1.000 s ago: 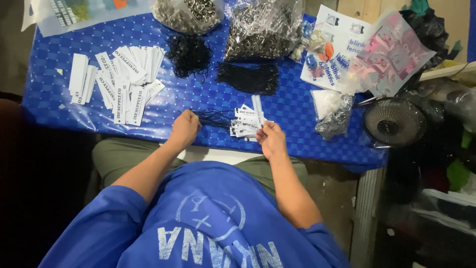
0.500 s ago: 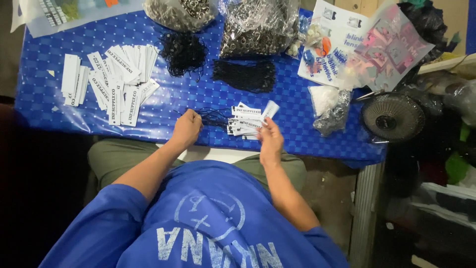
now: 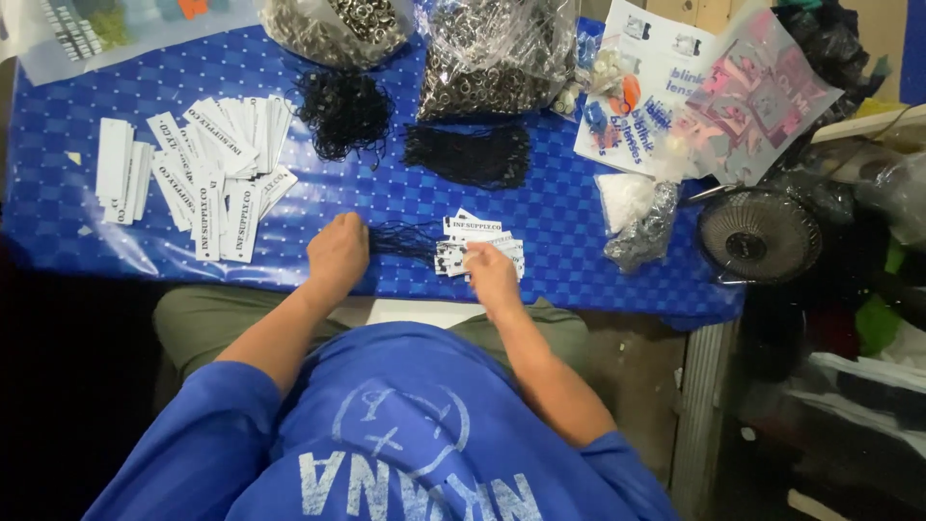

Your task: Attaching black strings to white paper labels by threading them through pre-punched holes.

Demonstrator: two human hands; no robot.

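Left hand (image 3: 338,253) near the front edge of the counter (image 3: 579,232), knuckles up and fingers curled together over the near end of a thin bundle of black strings (image 3: 405,238); whether the grip truly pinches the strings, cannot tell; right hand (image 3: 492,275) just beside it toward the right, fingers closed down on the small stack of white printed card tags (image 3: 475,246), fingertips resting on the top tag; strings lying between the two hands, running from the left hand to the tags and touching both.

Blue checked plastic cloth covering the counter; toward the left edge, a wide fanned spread of white rectangular card tags (image 3: 217,169), with a smaller separate pile (image 3: 121,178) nearer the left edge; behind the hands at mid-counter, a loose tangle of black cord (image 3: 342,111) and beside it a flat dark bundle of black loops (image 3: 468,154); along the back edge, two clear plastic bags of small metal rings (image 3: 492,58); toward the right back corner, printed white packets and a pink clear pouch (image 3: 752,96); beyond the right edge, a small round black fan (image 3: 757,236).
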